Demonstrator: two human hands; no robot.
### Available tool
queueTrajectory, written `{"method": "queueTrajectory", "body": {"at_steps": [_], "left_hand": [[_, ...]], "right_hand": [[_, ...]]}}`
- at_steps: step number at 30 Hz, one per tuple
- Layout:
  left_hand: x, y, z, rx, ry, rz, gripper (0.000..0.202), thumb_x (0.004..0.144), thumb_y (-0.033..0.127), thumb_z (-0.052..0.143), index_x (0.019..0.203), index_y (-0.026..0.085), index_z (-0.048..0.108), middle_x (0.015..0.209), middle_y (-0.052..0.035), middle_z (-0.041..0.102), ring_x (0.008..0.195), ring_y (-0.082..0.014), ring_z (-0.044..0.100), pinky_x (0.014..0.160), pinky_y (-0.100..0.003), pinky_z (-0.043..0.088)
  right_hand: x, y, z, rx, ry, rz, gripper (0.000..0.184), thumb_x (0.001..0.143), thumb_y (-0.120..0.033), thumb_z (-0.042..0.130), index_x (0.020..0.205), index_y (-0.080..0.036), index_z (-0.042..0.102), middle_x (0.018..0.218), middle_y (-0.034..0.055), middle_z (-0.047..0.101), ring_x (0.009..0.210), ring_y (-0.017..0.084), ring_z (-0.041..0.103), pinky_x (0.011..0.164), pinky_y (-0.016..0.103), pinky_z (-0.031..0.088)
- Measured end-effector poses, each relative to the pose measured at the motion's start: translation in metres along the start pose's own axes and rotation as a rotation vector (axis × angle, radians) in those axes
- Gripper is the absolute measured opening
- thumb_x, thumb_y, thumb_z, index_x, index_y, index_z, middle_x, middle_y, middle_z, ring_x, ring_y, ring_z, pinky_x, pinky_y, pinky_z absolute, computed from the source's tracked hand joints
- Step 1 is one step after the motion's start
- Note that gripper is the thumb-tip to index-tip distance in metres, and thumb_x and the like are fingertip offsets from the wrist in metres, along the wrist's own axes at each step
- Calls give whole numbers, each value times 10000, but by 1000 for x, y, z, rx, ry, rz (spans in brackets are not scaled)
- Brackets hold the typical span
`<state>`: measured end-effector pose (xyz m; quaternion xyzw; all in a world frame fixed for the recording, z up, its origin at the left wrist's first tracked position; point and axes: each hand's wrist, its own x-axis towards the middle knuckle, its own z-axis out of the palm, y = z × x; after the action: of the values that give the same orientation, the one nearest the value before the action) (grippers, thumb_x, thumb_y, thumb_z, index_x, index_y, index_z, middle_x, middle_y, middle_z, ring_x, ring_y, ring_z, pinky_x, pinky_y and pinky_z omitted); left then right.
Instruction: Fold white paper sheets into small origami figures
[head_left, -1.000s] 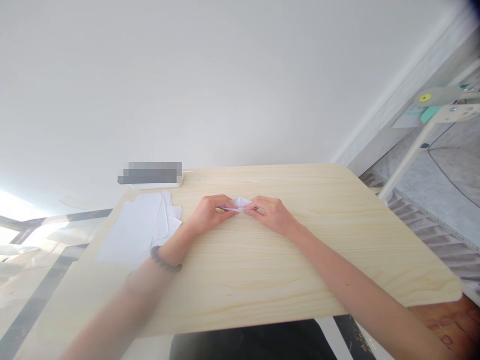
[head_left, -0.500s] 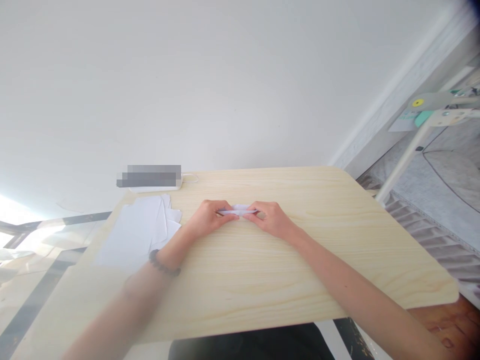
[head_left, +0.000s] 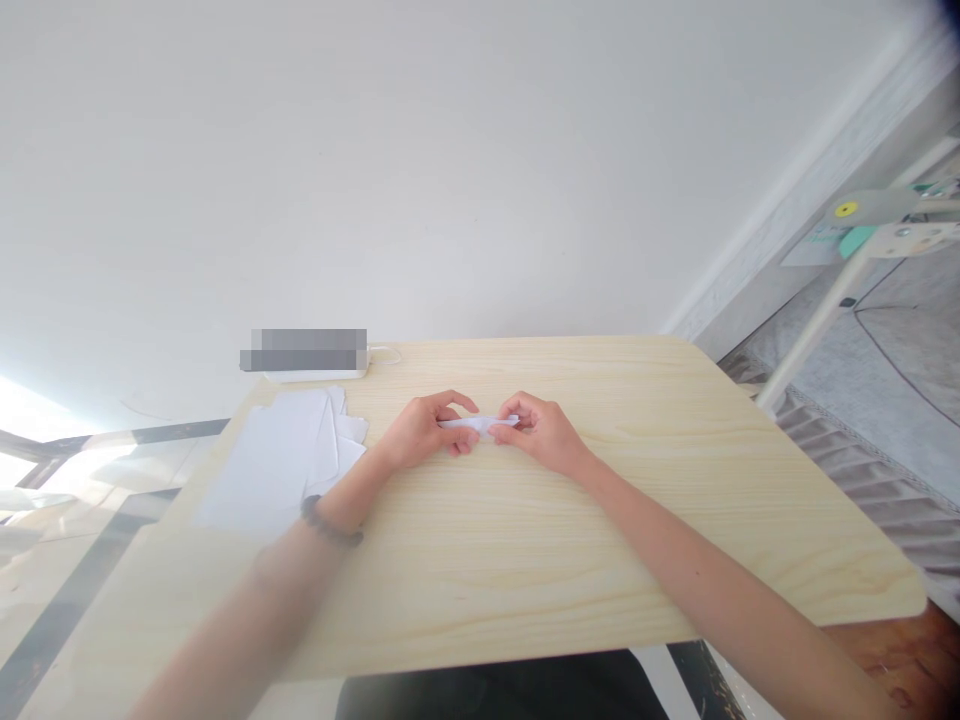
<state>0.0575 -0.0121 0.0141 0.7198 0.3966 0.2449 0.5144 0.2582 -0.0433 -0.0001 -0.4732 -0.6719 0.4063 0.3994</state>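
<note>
Head view. Folded white paper [head_left: 484,425], a narrow strip, held crosswise between two hands over the middle of the counter [head_left: 562,580]; whether it touches the surface, I cannot tell. Left hand [head_left: 426,431] has its thumb against the near face at the strip's left end, forefinger arched clear above, other fingertips showing just below. Right hand [head_left: 547,432] pinches the right part between thumb and curled fingers; a short end pokes out past them. The two thumbs sit near each other, apart.

Dark beaded bracelet [head_left: 327,524] on the left wrist. Beside that forearm, loose white sheets [head_left: 262,450] lie overlapping on the counter's left side, some edges uneven. Behind the sheets, a white-edged object [head_left: 319,376], its upper part blurred out; a pale cable loop [head_left: 386,354] by its right end.

Farther out: plain pale wall [head_left: 420,180] behind; at right, a slanting pale pole [head_left: 810,345].
</note>
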Motion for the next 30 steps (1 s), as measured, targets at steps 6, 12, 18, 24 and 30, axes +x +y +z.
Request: {"method": "queueTrajectory", "body": {"at_steps": [6,12,18,24,30], "left_hand": [[1,-4,-4,-64,-56,9,388,680,361,632,996,157,540,694,-27,662,611,-143,619,632,-274,501],[0,-3,-1,243,26,277,290,746,343,563,987,181,572,995,-71,621,763,-142,608,669,-255,493],[-1,-1,3,510,133,589,206,779,248,526,961,204,612,1077,-70,583,974,-165,552,789,-273,478],[-2,-5,3,599,296,610,212,796,247,517,972,190,620,862,-24,672,721,-104,613,650,-193,484],[-2,-6,6,581,332,575,206,795,290,530,936,189,640,822,-10,687,655,-90,618,605,-162,470]], "right_hand": [[1,-4,-4,188,-100,132,264,701,-367,604,854,-184,490,652,14,634,622,161,641,576,289,526],[3,-5,-10,258,-113,184,265,738,-384,568,894,-191,475,642,14,640,648,182,656,566,292,538],[6,-4,-11,264,-139,187,260,731,-389,578,865,-182,496,616,10,633,601,160,643,564,282,531],[3,-4,-8,89,-85,-7,259,777,-404,505,887,-180,579,970,65,635,805,155,626,714,304,518],[-1,-3,-4,-263,85,-334,204,781,-339,524,905,-203,610,883,30,646,812,141,594,775,287,471]]}}
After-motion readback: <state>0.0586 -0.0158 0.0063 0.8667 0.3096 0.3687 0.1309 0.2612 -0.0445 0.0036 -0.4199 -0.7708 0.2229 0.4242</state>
